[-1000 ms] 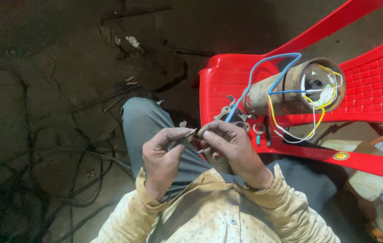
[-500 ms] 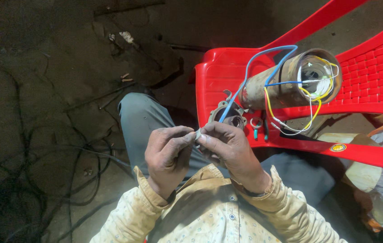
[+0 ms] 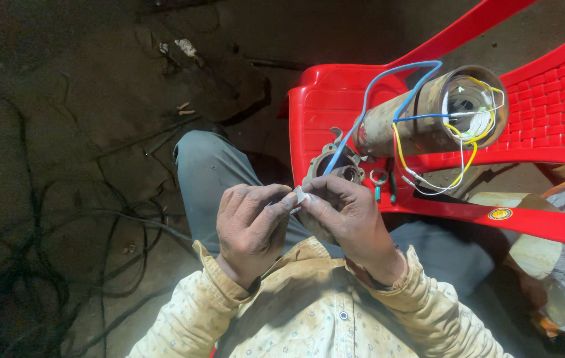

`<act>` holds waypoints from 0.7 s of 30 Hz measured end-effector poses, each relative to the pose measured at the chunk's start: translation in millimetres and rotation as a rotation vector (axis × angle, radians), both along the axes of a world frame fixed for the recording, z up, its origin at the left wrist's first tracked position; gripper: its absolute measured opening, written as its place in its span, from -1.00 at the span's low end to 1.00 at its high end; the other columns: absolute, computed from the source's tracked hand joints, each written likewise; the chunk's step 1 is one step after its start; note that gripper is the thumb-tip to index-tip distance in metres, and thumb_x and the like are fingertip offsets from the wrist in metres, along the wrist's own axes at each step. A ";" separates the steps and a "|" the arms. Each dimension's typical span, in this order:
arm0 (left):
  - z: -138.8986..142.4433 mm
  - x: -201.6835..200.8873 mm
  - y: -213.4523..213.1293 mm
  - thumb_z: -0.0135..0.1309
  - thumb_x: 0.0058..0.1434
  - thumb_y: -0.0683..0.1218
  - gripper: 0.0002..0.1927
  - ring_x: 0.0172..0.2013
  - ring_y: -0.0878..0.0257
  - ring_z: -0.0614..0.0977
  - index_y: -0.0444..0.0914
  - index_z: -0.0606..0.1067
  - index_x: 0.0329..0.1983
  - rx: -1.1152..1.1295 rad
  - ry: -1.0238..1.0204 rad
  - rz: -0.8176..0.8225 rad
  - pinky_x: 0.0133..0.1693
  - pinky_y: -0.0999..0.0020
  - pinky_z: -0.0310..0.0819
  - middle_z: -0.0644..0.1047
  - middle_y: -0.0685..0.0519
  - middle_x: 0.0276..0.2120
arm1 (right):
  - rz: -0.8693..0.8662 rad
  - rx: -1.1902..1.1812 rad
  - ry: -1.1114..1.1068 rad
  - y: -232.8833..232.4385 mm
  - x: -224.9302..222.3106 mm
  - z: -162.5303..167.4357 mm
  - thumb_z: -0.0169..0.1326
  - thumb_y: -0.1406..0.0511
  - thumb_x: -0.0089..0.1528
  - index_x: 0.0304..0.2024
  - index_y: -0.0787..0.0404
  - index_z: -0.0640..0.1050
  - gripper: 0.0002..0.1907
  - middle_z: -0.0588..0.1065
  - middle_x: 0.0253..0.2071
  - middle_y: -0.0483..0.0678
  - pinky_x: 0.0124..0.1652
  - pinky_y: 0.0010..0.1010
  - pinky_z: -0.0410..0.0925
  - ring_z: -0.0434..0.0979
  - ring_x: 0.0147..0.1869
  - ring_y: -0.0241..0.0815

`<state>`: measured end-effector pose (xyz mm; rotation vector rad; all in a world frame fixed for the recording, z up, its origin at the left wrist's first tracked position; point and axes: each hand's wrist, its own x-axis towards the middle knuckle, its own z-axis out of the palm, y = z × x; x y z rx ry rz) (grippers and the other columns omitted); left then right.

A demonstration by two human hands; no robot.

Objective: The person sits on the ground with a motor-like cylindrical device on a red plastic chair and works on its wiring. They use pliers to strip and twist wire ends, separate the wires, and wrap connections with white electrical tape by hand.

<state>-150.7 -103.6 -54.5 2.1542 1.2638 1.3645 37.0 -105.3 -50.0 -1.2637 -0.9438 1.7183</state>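
My left hand [image 3: 251, 222] and my right hand [image 3: 347, 213] meet above my lap, fingertips pinched together on a small pale piece [image 3: 301, 195], a scrap of white tape or paper. Just beyond the hands, a grey metal end cover [image 3: 333, 167] rests at the front edge of a red plastic chair [image 3: 322, 106]. A rusty cylindrical motor body [image 3: 422, 119] lies on its side on the chair seat. Blue, yellow and white wires [image 3: 398, 99] come out of its open end and loop over it.
Small rings and short tools [image 3: 383, 180] lie on the chair seat near the cover. Black cables [image 3: 63, 265] tangle on the dirt floor to the left. Plastic bags and pale round boards [image 3: 548, 258] sit under the chair at the right.
Both hands came closer together and shifted slightly right; the fingertips now pinch the pale piece between them. The view has tilted a little.
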 end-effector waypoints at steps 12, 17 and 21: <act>0.8 0.1 0.8 0.27 0.07 -0.33 -0.68 -0.19 0.13 0.60 -0.24 0.57 -0.11 -0.004 0.012 0.016 -0.08 0.20 0.40 0.60 0.05 -0.13 | -0.040 -0.045 -0.022 -0.4 -5.8 6.3 0.11 0.43 0.31 -0.04 0.42 0.57 -0.80 0.58 -0.28 -0.09 -0.34 -0.65 0.33 0.49 -0.29 -0.48; 0.8 1.7 -0.3 0.29 0.09 -0.31 -0.70 -0.18 0.13 0.60 -0.23 0.57 -0.12 -0.014 -0.023 0.016 -0.08 0.20 0.40 0.60 0.07 -0.13 | -0.035 -0.038 0.000 -0.3 -3.7 4.6 0.11 0.42 0.34 -0.06 0.42 0.59 -0.83 0.51 -0.40 -0.13 -0.50 -0.67 0.12 0.29 -0.46 -0.51; 1.0 2.2 0.3 0.29 0.09 -0.30 -0.70 -0.18 0.13 0.60 -0.23 0.57 -0.11 -0.010 -0.021 0.005 -0.08 0.20 0.40 0.60 0.06 -0.12 | -0.015 -0.035 -0.030 -0.2 -1.6 4.3 0.11 0.42 0.32 -0.08 0.39 0.59 -0.84 0.51 -0.39 -0.17 -0.46 -0.66 0.16 0.33 -0.42 -0.52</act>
